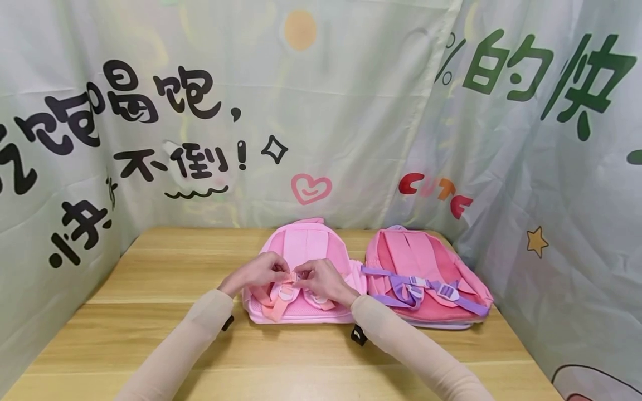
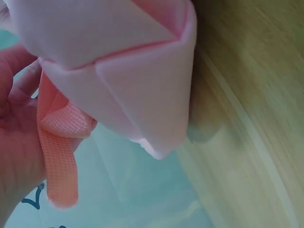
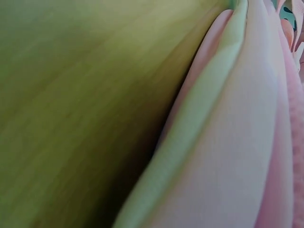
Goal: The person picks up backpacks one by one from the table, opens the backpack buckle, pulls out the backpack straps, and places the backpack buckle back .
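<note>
A light pink backpack lies on the wooden table with its shoulder straps facing up. Over its middle, my left hand and right hand meet at a small peach buckle, each pinching one side of it with thumb and fingers. Whether its two halves are joined is too small to tell. Below the hands, a peach strap runs through a white adjuster. In the left wrist view, a loose peach strap end hangs by my left palm. The right wrist view shows only the backpack's side and hardly any hand.
To the right lies a darker pink backpack, touching the first one, with purple straps fastened across it by a buckle. Printed cloth curtains stand behind and at both sides of the table.
</note>
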The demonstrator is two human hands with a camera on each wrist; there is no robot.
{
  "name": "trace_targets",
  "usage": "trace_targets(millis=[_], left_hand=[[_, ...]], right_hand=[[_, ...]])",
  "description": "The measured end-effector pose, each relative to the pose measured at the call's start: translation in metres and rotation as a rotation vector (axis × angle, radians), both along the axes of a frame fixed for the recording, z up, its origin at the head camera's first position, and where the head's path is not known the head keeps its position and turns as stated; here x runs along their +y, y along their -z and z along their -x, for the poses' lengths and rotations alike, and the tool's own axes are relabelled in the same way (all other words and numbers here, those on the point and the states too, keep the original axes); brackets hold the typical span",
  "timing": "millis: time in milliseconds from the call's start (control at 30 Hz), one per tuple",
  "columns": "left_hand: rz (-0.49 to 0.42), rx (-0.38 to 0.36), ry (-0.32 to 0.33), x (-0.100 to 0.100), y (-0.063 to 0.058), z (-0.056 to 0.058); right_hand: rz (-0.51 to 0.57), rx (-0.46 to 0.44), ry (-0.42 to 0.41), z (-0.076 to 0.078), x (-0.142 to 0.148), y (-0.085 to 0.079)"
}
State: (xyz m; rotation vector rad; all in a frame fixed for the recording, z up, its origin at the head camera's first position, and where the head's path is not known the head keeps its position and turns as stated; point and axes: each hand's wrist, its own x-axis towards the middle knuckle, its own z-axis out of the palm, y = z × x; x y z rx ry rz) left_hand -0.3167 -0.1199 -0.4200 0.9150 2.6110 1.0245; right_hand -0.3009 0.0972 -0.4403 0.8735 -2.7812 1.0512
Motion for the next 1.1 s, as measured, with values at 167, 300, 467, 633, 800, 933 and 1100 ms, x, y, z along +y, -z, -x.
trace_targets(millis=[167,300,467,633,800,933,1100], left_hand=[[-0.009,-0.009,-0.021,0.0,0.0018,0.0014],[-0.013,-0.011,-0.025,0.0006,0.002,0.0027],[-0.026,-0.034,-0.023,0.0019,0.0023,0.0027],[-0.038,-0.049,-0.024,0.003,0.0034,0.0022],[-0.049,-0.053,-0.033,0.0041,0.0052,0.003],[-0.066,-0.061,-0.034,0.0054,0.0051,0.0028],[-0.079,-0.1,-0.034,0.0043,0.0037,0.003]], right_hand=[[0.006,0.016,0.007,-0.0001,-0.0011,-0.0001],[0.031,0.023,-0.007,0.001,-0.0008,0.0002],[0.054,-0.009,-0.006,0.0025,0.0005,0.0032],[0.087,-0.036,-0.007,0.0019,0.0013,0.0051],[0.136,-0.06,0.009,0.0015,0.0022,0.0074],[0.193,-0.101,0.024,0.0011,0.002,0.0081],[0.249,-0.154,0.032,-0.0006,-0.0004,0.0091]])
